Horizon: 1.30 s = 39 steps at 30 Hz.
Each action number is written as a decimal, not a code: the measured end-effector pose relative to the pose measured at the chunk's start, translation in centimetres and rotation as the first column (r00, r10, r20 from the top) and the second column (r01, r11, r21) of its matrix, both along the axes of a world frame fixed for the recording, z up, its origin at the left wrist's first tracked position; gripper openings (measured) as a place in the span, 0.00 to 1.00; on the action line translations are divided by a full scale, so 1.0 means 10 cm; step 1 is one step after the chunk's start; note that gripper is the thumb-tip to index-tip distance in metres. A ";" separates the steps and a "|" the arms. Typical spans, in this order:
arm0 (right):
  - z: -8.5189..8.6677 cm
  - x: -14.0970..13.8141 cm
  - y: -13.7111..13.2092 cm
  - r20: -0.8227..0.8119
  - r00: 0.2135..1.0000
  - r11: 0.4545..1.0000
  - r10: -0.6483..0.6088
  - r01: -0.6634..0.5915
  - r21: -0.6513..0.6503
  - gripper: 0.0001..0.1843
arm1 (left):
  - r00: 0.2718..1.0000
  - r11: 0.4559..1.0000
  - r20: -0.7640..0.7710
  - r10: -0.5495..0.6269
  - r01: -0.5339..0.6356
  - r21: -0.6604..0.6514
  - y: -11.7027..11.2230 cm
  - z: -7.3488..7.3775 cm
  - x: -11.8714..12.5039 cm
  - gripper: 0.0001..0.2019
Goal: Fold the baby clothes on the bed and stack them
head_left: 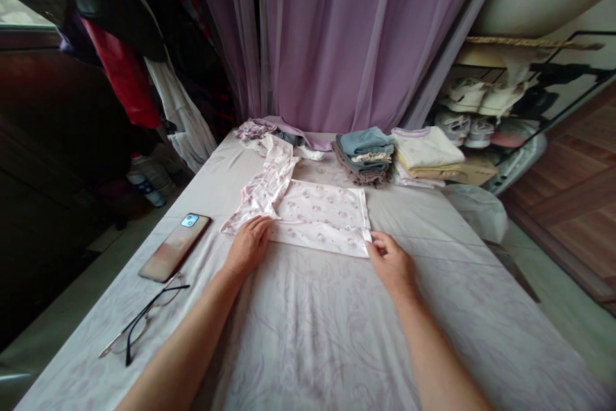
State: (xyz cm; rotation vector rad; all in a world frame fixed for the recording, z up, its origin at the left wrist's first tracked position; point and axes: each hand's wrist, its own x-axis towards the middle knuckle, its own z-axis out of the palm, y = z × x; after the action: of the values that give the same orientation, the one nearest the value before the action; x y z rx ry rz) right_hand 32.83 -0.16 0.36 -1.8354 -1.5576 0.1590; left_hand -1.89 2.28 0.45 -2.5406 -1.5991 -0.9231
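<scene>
A white garment with a pink print [320,218] lies flat on the bed sheet [308,340], with one long sleeve [274,174] folded up towards the far side. My left hand [248,245] rests palm down on the garment's near left edge, holding nothing. At the near right corner, my right hand [392,263] pinches the hem between its fingers. A phone [176,247] and a pair of glasses [144,321] lie on the sheet to the left of my left hand.
Two stacks of folded clothes [364,156] [426,153] and a crumpled pile [255,132] lie at the far end of the bed. A white bag [476,209] sits past its right edge. Shoes [466,103] fill a rack at right; a purple curtain [327,33] hangs behind.
</scene>
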 end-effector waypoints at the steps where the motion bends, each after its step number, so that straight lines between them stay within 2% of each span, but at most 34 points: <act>1: 0.00 0.00 0.00 0.008 1.000 1.000 0.004 -0.004 -0.009 0.20 | 1.000 1.000 -0.005 0.012 -0.012 0.004 0.00 0.00 0.00 0.15; 5: -0.01 0.00 -0.01 0.016 1.000 1.000 -0.006 0.006 -0.015 0.18 | 0.999 1.000 -0.030 -0.017 0.017 0.003 0.01 0.01 0.00 0.15; 9: 0.01 0.02 -0.01 0.028 0.999 0.994 0.018 -0.015 -0.111 0.17 | 0.999 1.000 -0.041 -0.023 0.023 0.002 0.01 -0.01 -0.01 0.15; 13: 0.09 0.10 0.02 0.113 0.994 0.970 -0.003 0.031 -0.243 0.16 | 0.999 1.000 -0.044 -0.018 0.018 -0.009 0.00 0.00 -0.01 0.15; 16: 0.18 0.12 0.16 0.183 0.983 0.971 0.016 0.028 -0.236 0.15 | 0.999 1.000 -0.046 -0.024 0.023 -0.021 0.00 0.04 0.00 0.15; 20: 0.35 -0.01 0.62 0.283 0.950 0.985 0.133 -0.095 -0.146 0.15 | 0.999 1.000 -0.030 -0.019 0.018 -0.023 -0.01 0.07 0.02 0.15; 25: 0.50 -0.37 1.41 0.362 0.859 0.914 0.362 -0.251 -0.319 0.19 | 1.000 0.999 -0.018 -0.012 0.011 -0.030 -0.02 0.05 0.02 0.14; 28: 0.50 -0.53 1.77 0.374 0.833 0.891 0.408 -0.273 -0.363 0.20 | 1.000 1.000 -0.016 -0.010 0.009 -0.030 -0.02 0.04 0.01 0.13; 30: 0.48 -0.58 1.90 0.382 0.817 0.877 0.431 -0.280 -0.392 0.20 | 1.000 0.999 -0.016 0.000 -0.001 -0.034 -0.03 0.03 0.00 0.13; 34: 0.46 -0.61 1.92 0.401 0.769 0.847 0.498 -0.332 -0.416 0.12 | 1.000 0.999 -0.014 0.016 -0.016 -0.052 -0.04 0.02 0.00 0.13; 39: 0.49 -0.61 1.66 0.466 0.657 0.804 0.593 -0.448 -0.391 0.10 | 1.000 0.998 0.002 0.015 -0.015 -0.068 -0.03 0.02 -0.01 0.13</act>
State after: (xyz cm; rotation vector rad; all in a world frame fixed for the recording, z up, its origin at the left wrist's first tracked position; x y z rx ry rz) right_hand 26.69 16.44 5.26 -1.6223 -2.6000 0.0628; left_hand -1.96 1.94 0.62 -2.5690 -1.6760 -0.8853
